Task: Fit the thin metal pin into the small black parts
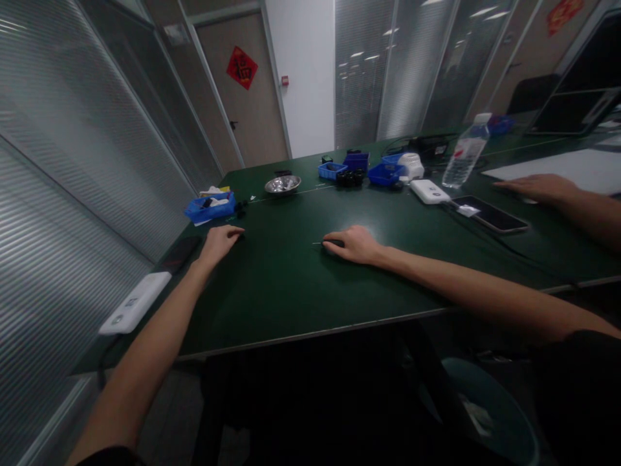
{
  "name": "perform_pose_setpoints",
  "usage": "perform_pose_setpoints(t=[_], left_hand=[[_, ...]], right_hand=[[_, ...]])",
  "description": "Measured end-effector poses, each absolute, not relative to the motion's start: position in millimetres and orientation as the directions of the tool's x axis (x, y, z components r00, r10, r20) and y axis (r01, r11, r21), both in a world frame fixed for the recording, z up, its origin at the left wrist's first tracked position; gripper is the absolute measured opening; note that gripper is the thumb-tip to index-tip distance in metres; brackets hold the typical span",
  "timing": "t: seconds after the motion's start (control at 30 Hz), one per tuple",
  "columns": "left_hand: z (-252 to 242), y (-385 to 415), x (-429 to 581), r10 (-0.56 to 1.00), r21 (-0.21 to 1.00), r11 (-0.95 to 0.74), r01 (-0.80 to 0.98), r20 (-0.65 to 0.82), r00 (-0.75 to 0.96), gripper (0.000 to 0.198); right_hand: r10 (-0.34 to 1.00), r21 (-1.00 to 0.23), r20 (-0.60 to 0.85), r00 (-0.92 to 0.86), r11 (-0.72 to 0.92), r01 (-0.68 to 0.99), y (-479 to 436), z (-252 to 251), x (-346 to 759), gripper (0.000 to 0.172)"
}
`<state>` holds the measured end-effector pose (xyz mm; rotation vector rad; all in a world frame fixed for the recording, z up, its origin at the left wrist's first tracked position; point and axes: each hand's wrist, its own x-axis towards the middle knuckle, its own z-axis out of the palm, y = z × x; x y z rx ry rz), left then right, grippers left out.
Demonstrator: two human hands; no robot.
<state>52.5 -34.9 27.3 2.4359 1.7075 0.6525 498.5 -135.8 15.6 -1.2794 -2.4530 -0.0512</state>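
My left hand (220, 243) rests on the green table (276, 285) at the left, its fingers pinched round a small dark thing too small to name. Near the table's middle, my right hand (356, 244) is closed round a dark handle (334, 244). A thin, pale shaft seems to stick out from it to the left. Beyond my left hand sits a blue tray (211, 208) with papers and small parts, and small black pieces (241, 207) lie beside it. A shiny metal bowl (283, 185) with something pale inside stands farther back, between the hands.
Blue bins (385, 173), black parts (350, 178), a white power bank (429, 191), a phone (490, 213) and a water bottle (466, 152) stand back right. Another person's hand (543, 188) rests at the right. A white device (136, 303) lies at the left edge; a bin (514, 408) is below.
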Motion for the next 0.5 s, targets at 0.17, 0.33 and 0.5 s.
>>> perform_pose_setpoints(t=[0.17, 0.33, 0.5], left_hand=[[26.3, -72.1, 126.5, 0.765, 0.548, -0.615, 0.567, 0.240, 0.597, 0.035], [19.5, -103.3, 176.6, 0.649, 0.719, -0.605, 0.343, 0.195, 0.735, 0.046], [16.0, -108.1, 180.9, 0.644, 0.755, -0.572, 0.322, 0.169, 0.747, 0.038]], right_hand=[[0.701, -0.164, 0.382, -0.602, 0.692, 0.703, -140.5, 17.9, 498.4, 0.048], [0.563, -0.145, 0.425, -0.709, 0.815, 0.561, -147.8, 20.2, 498.4, 0.047], [0.506, -0.097, 0.429, -0.748, 0.849, 0.519, -148.5, 20.4, 498.2, 0.047]])
